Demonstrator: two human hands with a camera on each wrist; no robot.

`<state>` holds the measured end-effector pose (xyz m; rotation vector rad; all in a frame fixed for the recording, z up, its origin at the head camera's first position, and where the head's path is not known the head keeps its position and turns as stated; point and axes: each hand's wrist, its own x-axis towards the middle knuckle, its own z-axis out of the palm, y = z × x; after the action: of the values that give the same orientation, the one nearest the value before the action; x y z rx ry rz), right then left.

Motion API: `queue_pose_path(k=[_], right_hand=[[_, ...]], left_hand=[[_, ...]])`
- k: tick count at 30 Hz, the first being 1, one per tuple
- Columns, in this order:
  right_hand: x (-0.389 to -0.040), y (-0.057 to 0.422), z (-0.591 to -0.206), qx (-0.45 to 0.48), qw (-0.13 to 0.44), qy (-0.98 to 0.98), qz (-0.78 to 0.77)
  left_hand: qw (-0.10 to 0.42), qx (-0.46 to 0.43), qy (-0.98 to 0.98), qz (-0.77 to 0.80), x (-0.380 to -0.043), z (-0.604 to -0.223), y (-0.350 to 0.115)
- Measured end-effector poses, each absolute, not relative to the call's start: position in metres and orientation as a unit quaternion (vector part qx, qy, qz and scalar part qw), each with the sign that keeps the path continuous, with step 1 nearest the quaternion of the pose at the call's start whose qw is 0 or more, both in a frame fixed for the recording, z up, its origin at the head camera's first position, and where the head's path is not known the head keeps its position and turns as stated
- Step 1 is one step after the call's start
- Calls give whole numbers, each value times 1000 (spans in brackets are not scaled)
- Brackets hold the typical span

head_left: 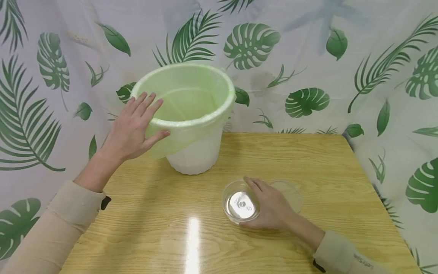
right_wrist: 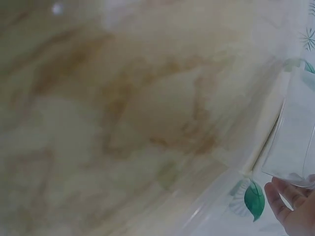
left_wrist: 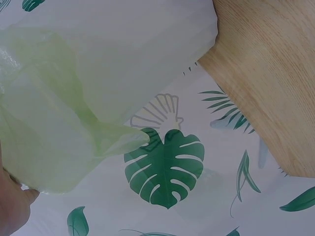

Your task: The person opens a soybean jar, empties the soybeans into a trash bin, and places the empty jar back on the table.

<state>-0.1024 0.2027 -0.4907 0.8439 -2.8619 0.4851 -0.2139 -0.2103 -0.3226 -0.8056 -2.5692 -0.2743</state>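
Note:
A white bin stands on the table, lined with a translucent light green plastic bag folded over its rim. My left hand rests against the rim's near left side. Its fingers are straight and spread, with the thumb along the outside of the bag. In the left wrist view the bag hangs loose beside the thumb. My right hand grips a clear round plastic container by its right side, at the table. Fingertips also show under the container in the right wrist view.
A clear round disc, maybe a lid, lies on the wooden table behind my right hand and is partly hidden by it. Behind the table hangs a white leaf-print cloth. Most of the right wrist view is blurred.

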Motion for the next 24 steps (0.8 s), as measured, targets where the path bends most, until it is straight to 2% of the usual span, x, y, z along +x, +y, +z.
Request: queue_pose_path(k=[7,17,24], right_hand=[[-98,202,-501,278,49,-943,175],[-97,203,-508,299,64,-937,170],[-98,206,-506,288,33,-940,179]], left_hand=[[216,-292,-927,-97,-214,-323,-210],[217,-293,-926,-96,-216,-322,-210],[210,-291,-929,-92,-216,-322,-209]])
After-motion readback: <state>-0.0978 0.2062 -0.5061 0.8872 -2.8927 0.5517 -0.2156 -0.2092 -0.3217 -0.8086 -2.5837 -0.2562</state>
